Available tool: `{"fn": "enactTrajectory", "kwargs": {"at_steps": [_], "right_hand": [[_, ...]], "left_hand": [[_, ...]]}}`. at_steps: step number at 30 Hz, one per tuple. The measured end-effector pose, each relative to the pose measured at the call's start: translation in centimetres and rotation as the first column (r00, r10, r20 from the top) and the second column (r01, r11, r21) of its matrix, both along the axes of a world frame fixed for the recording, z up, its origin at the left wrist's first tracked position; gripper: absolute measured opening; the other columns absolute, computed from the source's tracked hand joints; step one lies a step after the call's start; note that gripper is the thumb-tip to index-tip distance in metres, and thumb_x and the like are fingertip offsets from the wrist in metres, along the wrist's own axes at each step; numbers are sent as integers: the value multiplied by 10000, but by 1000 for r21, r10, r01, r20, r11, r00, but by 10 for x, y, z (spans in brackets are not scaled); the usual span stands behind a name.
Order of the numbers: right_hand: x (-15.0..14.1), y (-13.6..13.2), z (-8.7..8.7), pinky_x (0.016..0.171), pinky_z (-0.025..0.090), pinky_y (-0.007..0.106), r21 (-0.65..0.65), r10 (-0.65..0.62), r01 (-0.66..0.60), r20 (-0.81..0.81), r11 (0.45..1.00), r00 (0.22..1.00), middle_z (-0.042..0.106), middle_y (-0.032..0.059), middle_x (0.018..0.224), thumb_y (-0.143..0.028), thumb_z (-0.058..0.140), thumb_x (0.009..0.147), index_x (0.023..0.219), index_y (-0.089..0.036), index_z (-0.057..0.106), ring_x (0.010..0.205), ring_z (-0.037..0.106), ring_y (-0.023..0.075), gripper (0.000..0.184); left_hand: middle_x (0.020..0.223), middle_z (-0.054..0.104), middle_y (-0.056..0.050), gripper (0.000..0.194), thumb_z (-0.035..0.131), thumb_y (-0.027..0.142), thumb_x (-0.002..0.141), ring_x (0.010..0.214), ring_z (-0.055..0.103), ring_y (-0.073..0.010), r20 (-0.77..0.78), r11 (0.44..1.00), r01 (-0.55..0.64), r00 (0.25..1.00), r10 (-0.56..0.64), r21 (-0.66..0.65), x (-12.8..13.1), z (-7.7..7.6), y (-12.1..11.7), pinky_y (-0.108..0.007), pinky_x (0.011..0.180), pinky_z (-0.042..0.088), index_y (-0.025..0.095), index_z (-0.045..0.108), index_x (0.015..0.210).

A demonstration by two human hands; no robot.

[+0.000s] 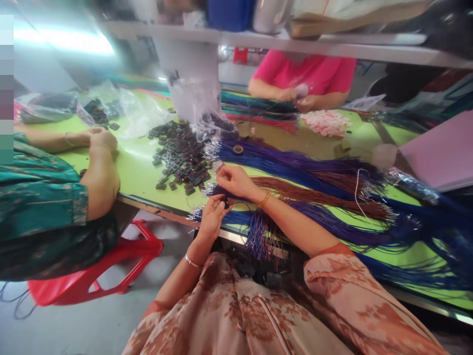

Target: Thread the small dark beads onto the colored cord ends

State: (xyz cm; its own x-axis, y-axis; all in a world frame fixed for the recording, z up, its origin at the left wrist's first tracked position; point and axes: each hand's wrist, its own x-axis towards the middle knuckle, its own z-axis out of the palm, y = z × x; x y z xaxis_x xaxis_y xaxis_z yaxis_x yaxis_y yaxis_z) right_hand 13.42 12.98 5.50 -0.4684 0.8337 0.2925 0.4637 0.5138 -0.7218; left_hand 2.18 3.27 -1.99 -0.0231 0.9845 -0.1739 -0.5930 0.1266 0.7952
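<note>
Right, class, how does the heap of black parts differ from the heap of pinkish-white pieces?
Colour: the heap of black parts is dark with red spots; the heap of pinkish-white pieces is pale.
Extent: the black heap fills more of the picture than the pale one.
Place: the black heap lies by silvery wire ends, the pale one in front of the co-worker in pink.
Both are loose piles of many small pieces.

The scene is viewed from the wearer's head, forward and down; the hands (236, 182) are seen near, mid-frame, with the bench (135, 175) beyond and a shelf (332, 48) across the top.
</note>
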Motion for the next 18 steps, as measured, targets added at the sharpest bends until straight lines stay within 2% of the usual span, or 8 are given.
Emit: {"fn": "enactTrajectory", "kwargs": {"at_steps": [5, 11, 18], "right_hand": [[27, -31, -18, 532, 288, 202, -147, -5, 6, 8, 989, 1000, 562, -37, 576, -216, 524, 764, 682, -149, 585, 521, 417, 77, 122], [41, -51, -32, 547, 283, 210, -103, -73, 77, 47, 992, 996, 571, -22, 600, -243, 527, 789, 682, -149, 603, 552, 436, 88, 162], [38, -55, -30, 538, 261, 216, -118, -81, 94, 110, 989, 991, 571, -20, 592, -235, 537, 778, 678, -154, 606, 537, 444, 90, 146]], "left_hand": [[957, 644, -36, 289, 741, 274, 736, 930, 626, -148, 22, 1000, 6, 1000, -7, 12, 0, 1, 1, -411, 974, 485, 182, 601, 971], [933, 647, -31, 258, 707, 273, 770, 919, 625, -135, 9, 1000, 13, 1000, -13, 4, 1, 3, 2, -384, 986, 475, 188, 592, 985], [936, 641, -28, 266, 698, 271, 774, 893, 618, -120, -24, 1000, 23, 999, -23, -14, 0, 4, 3, -322, 943, 481, 189, 592, 1003]]}}
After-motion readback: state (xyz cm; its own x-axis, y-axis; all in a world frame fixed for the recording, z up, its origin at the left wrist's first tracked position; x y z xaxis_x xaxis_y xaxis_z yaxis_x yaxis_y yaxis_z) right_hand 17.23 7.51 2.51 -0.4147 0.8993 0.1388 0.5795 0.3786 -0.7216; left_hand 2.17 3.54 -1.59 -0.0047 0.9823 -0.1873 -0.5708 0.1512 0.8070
